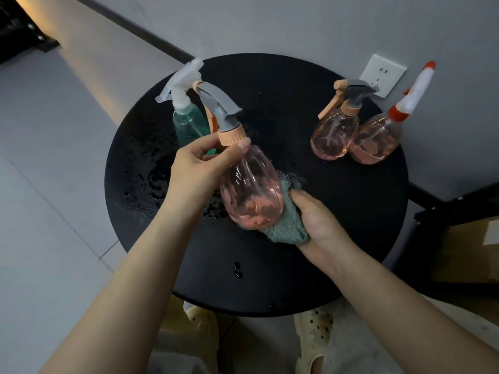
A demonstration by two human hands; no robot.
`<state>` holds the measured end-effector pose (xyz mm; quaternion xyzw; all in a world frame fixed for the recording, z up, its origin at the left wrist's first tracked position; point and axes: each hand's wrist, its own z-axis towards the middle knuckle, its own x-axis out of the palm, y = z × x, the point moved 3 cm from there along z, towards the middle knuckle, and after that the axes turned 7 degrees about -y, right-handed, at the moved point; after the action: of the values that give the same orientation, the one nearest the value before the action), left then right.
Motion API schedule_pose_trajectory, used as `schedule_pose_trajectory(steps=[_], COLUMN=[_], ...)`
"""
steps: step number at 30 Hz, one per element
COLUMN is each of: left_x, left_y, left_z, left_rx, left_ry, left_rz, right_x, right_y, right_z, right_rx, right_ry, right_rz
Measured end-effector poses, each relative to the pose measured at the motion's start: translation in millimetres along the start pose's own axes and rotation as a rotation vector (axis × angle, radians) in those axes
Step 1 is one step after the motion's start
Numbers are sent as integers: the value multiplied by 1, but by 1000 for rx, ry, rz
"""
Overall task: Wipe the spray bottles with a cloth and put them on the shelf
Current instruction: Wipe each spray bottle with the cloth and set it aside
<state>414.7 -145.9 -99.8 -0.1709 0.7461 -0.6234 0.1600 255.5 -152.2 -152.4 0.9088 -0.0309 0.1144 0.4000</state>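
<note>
Pink spray bottle (251, 190) held above the round black desk (351, 238), tilted, long axis running from the grey trigger head at upper left down to the rounded base at lower right, toward the viewer. Left hand (197, 171) at the neck: grip narrow, thumb and fingers pinched just under the orange collar, carrying the bottle's weight. Right hand (321, 220) nearer the base, lying to the lower right of the bottle: grip closed around a green cloth (286, 228), the cloth pressed between palm and the bottle's lower right flank, touching it. Wiping thus turns on the cloth hand sweeping along the long axis, base toward neck, or on the left grip rotating the bottle against the cloth; likely mid-wipe, first bottle. Remaining bottles upright on the desk: a teal bottle (189, 122) with a clear trigger at far left, partly behind the held one; a second pink bottle (334, 136) and a pink bottle with red-and-white nozzle (378, 139) at far right, touching or nearly so. Water droplets (140, 168) scattered over the desk's left half, so a slippery surface probable. Black frame (445, 203) at right edge, possibly the shelf; cannot tell.
</note>
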Motion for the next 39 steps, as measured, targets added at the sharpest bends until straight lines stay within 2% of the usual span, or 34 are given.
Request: schedule_pose_trajectory(steps=[3, 6, 11, 14, 17, 28, 39], left_x=[13, 26, 48, 64, 87, 202, 244], left_y=[2, 5, 11, 16, 19, 29, 52], left_z=[-1, 0, -2, -3, -1, 2, 10], left_rx=[35, 75, 110, 119, 150, 240, 314], left_ry=[17, 14, 25, 31, 68, 191, 274], left_rz=[22, 99, 192, 232, 268, 348, 413], right_x=[-20, -35, -64, -78, -89, -146, -167], right_y=[13, 26, 41, 45, 49, 83, 80], right_z=[1, -4, -9, -13, -16, -18, -12], right_rx=[-286, -584, -813, -814, -772, -702, -680], right_ry=[-137, -177, -294, -338, -362, -594, -595], right_rz=[-328, -682, -993, -1249, -1367, -1427, -1466])
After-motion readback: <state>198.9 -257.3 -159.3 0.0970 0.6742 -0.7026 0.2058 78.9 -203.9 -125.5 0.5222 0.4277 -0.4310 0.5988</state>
